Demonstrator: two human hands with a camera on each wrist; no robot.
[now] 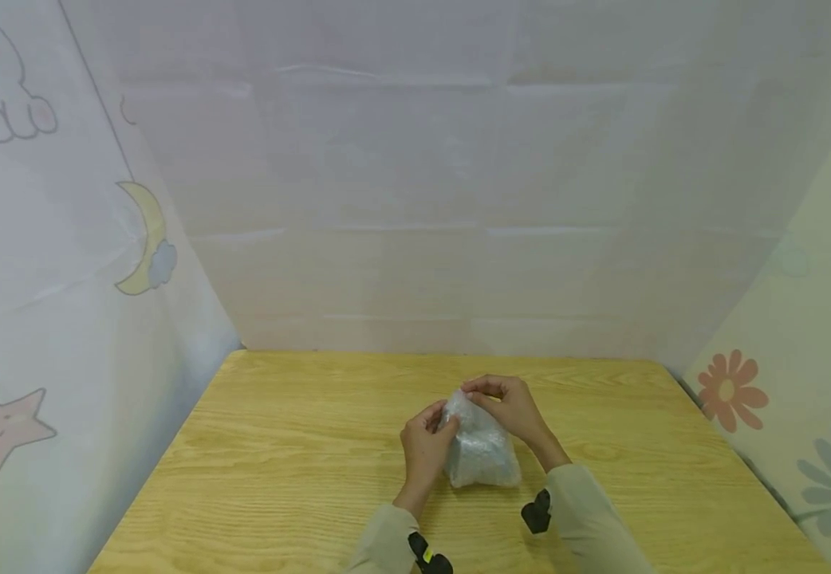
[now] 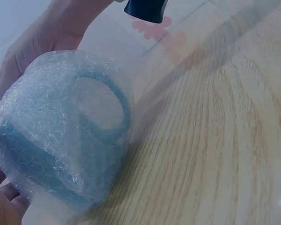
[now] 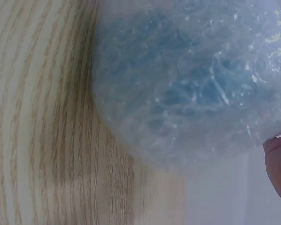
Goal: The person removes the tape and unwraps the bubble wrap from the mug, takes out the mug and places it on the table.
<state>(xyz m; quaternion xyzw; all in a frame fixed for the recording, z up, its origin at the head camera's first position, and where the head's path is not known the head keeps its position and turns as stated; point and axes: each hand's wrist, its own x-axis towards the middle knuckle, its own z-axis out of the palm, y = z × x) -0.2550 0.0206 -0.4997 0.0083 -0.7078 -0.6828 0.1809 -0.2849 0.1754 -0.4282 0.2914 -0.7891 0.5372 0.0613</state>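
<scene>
A light-blue mug, wrapped in clear bubble wrap [image 1: 483, 458], stands on the table in front of me. Through the plastic, the left wrist view shows its round loop handle [image 2: 125, 105]; the rest of its shape is blurred. My left hand [image 1: 426, 450] pinches the wrap's left side near the top, between thumb and fingers. At the top far edge, the fingertips of my right hand [image 1: 512, 406] pinch the plastic. Close up in the right wrist view, the bubble wrap [image 3: 192, 93] shows a blue surface underneath, with part of a finger at the right edge.
The wooden table [image 1: 301, 462] stretches out around the bundle on all sides. A pale sheet wall [image 1: 415, 199] rises behind its far edge, and printed sheets flank it left and right. Dark devices [image 1: 537, 513] are worn at both wrists.
</scene>
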